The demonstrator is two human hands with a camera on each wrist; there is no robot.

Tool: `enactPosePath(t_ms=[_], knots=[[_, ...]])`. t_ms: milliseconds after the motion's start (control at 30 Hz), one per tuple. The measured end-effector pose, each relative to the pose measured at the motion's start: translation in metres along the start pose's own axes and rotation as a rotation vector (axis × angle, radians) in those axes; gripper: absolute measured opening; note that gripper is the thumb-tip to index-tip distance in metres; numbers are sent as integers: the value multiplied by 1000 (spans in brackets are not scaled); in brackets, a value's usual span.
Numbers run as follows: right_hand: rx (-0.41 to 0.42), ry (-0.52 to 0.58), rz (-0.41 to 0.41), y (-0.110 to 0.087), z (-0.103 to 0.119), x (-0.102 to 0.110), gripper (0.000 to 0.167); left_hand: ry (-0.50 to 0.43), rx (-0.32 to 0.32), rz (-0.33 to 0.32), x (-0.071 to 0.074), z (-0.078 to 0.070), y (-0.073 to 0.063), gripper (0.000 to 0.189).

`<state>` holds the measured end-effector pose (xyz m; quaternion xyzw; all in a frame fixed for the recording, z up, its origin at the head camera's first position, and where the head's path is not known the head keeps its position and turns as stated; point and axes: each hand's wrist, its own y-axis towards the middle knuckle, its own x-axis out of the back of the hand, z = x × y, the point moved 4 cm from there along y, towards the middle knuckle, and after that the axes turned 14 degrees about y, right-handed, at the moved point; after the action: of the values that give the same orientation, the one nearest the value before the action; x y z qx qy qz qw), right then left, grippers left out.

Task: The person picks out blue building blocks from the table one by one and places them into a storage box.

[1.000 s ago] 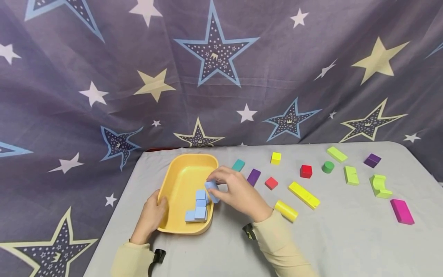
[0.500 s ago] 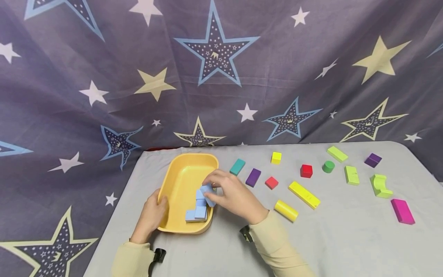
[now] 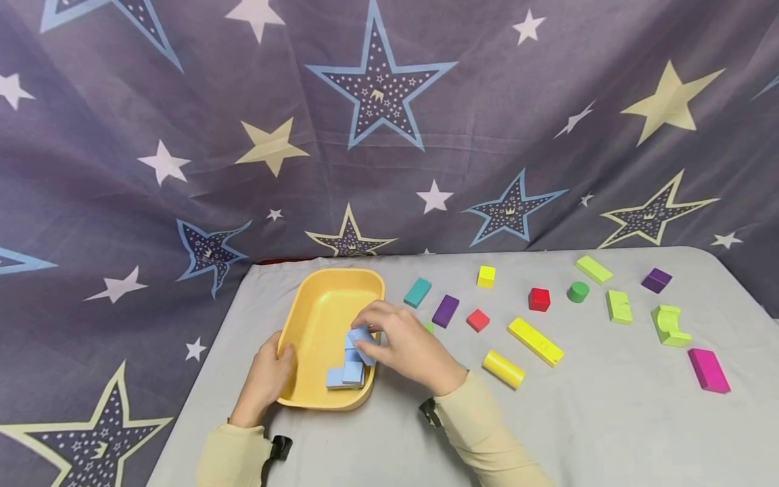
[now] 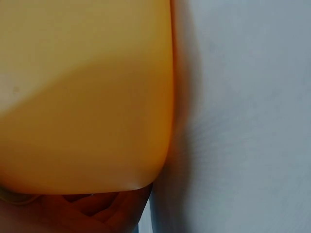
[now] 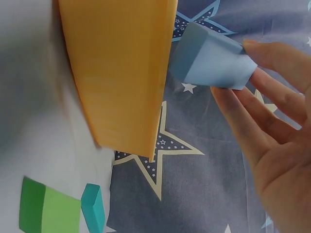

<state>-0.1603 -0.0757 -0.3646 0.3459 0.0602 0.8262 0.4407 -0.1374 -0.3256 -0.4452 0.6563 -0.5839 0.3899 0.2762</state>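
Note:
My left hand (image 3: 268, 375) grips the left side of a yellow plastic tub (image 3: 316, 314), its thumb over the rim. In the left wrist view the tub's outer wall (image 4: 97, 121) covers most of those fingers. Between thumb and fingertips, my right hand (image 3: 414, 348) pinches a light blue block (image 3: 364, 343) above the tub's right rim. The right wrist view shows this block (image 5: 214, 58) tilted and raised at rim height, apart from the tub wall. Several light blue blocks (image 3: 351, 373) lie inside the tub, near its lower right corner, partly hidden by the held one.
Right of the tub, a teal block (image 3: 417, 292), a purple block (image 3: 446, 311), a red block (image 3: 478, 320) and a yellow cylinder (image 3: 504, 369) lie on the grey cloth. A green block (image 5: 48, 208) is mostly behind my right hand. More coloured blocks lie farther right.
My right hand has moved left and slightly down, bringing the light blue block in over the tub. More of the teal and purple blocks shows, plus a green edge. My left hand stays put.

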Motion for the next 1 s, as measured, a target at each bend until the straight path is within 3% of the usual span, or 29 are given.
enactPosePath(t_ms=[533,1000], knots=[[-9,42,64,2,5,-15,17,-6,7,-6,1,-1,-1,41],[-33,-25,124,0,1,-34,16,-12,-6,-7,1,-2,-1,41]])
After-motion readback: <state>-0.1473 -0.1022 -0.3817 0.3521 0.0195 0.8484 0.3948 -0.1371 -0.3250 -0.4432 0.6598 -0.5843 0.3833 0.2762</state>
